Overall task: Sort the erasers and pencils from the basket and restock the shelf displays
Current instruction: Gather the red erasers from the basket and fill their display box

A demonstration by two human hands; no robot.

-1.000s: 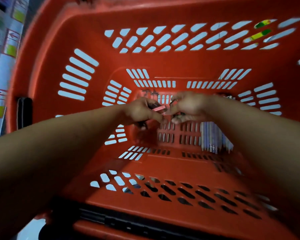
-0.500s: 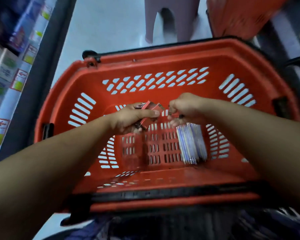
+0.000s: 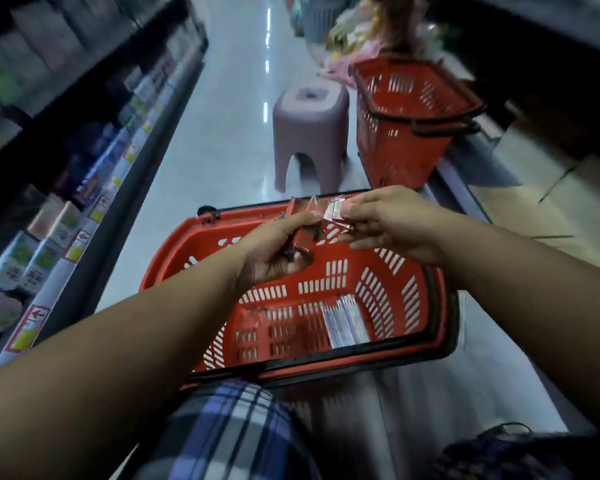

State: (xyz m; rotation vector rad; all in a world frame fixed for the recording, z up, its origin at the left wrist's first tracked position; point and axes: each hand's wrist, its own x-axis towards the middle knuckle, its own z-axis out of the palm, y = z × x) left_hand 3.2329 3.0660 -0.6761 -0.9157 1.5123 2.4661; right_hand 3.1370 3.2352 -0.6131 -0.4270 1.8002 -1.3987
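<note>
Left hand is gripping a stack of red packs above the basket, fingers curled round its lower end, thumb pressing on top. Right hand is pinching a small pack between thumb and fingertips, just beside the stack's upper end and touching it. Both are hovering over the basket's far rim. Whether these are erasers is too blurred to tell. Stack is looking boxy, flat-sided, glossy with clear film. Small pack is showing white and red under shiny crinkled wrap.

Pencils are lying inside the basket on its floor, near the right wall, well below both hands: a flat bundle of thin pale sticks side by side in clear wrap.

Basket is red hard plastic, slotted walls and floor, black rim band on the near side. Beyond it a mauve plastic stool is standing, smooth, rounded, hole in the seat. Right of the stool a second basket, same red slotted kind, black handles. Left of the basket a shelf is holding boxed goods, blurred. Near side, plaid cloth.
</note>
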